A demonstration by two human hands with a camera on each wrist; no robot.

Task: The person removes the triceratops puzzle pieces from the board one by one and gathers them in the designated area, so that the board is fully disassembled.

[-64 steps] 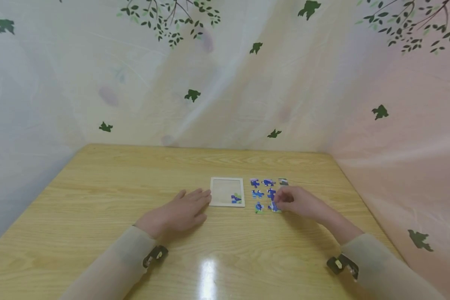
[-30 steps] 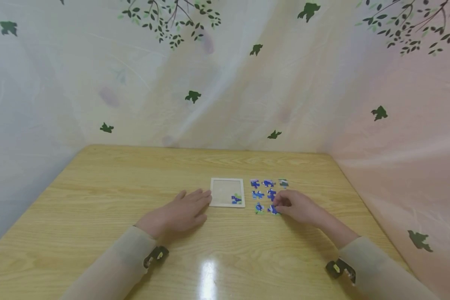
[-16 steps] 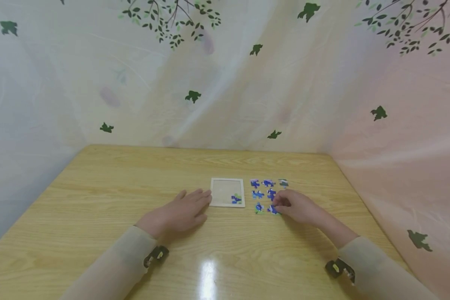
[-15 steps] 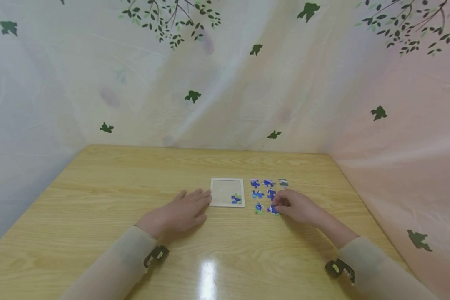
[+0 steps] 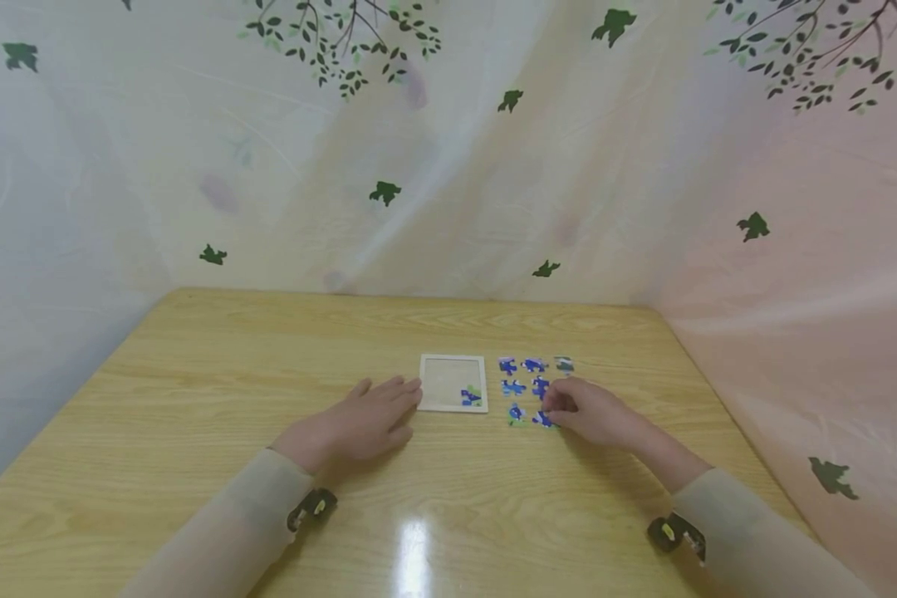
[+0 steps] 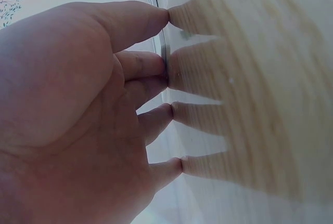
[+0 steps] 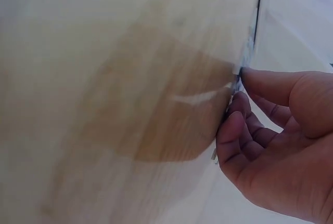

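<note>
My left hand lies flat with fingers spread, its fingertips touching the left edge of a white square frame. In the left wrist view the fingertips rest on the wooden surface. A few joined puzzle pieces sit in the frame's lower right corner. My right hand, fingers curled, pinches at a blue puzzle piece in the nearest row right of the frame. The hand covers part of that piece. In the right wrist view the thumb and fingers are low against the tabletop, with the piece barely visible.
Several loose puzzle pieces lie in rows right of the frame, among them a blue one, a grey-green one and a blue-and-green one. The wooden table ends at a printed curtain behind and at the right.
Since the earliest frame my right hand has shifted slightly nearer to me and settled at the blue puzzle piece. My left hand and the frame stay put.
</note>
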